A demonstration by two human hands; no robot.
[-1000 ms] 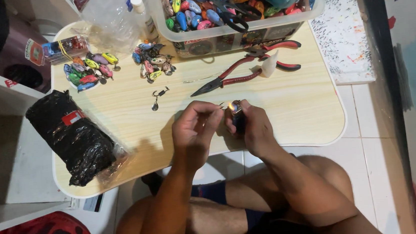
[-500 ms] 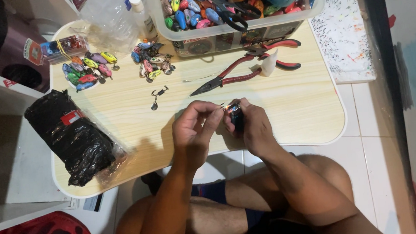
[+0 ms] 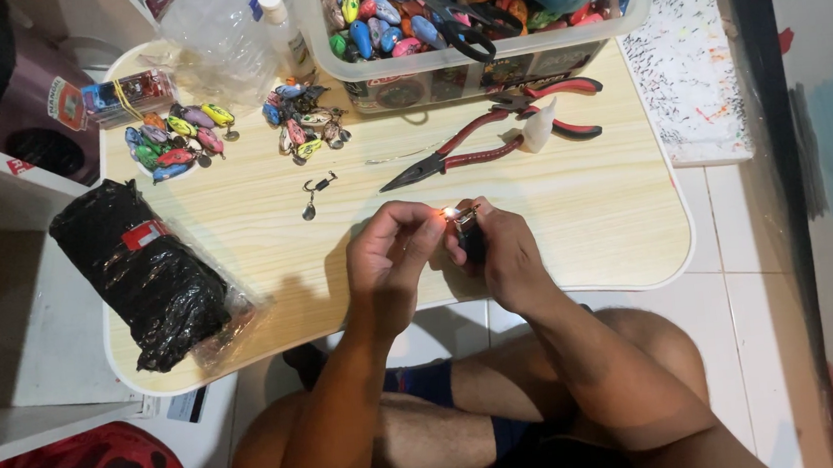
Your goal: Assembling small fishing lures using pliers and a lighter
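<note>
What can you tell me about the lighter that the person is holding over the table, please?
The lighter is small and dark, with a pale, metal-looking top. It is lit: a small bright flame shows at its upper end. It stands roughly upright in the right hand, whose fingers wrap its body and hide most of it. The left hand has its fingertips right beside the flame; whether they pinch anything is too small to tell. It is held just above the near part of the light wooden table.
</note>
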